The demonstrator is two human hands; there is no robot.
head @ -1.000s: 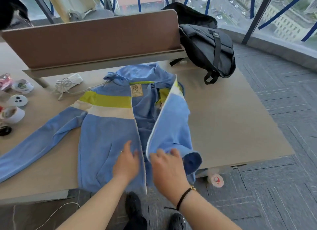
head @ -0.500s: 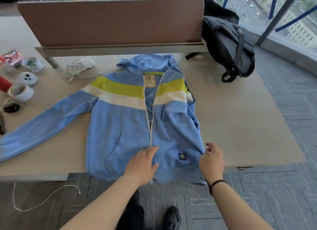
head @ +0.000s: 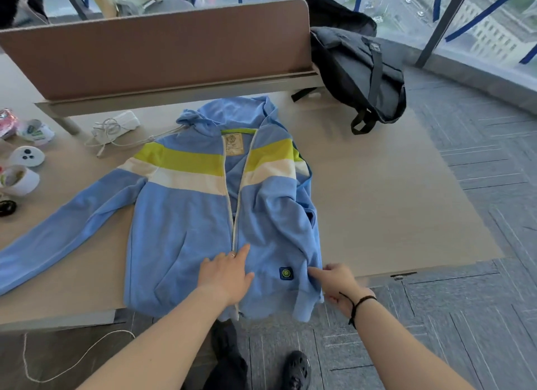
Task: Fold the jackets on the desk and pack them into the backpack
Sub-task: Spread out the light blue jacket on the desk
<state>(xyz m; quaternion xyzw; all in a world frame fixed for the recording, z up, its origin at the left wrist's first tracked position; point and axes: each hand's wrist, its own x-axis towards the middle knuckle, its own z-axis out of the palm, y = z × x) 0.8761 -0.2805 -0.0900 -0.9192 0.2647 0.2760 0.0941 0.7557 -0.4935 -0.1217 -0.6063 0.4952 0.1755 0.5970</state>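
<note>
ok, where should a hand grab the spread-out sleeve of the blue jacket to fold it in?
Probably at the cuff end of the sleeve, coming from the left. It lies flat and straight across the desk, away from the jacket body, so lifting there would carry its whole length over.

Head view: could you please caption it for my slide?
Left hand flat on a blue jacket; right hand pinching its hem.

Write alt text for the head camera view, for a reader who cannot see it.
A blue jacket lies front-up on a desk; the left hand presses flat near its zipper while the right hand pinches its hem. A black backpack sits behind.
</note>
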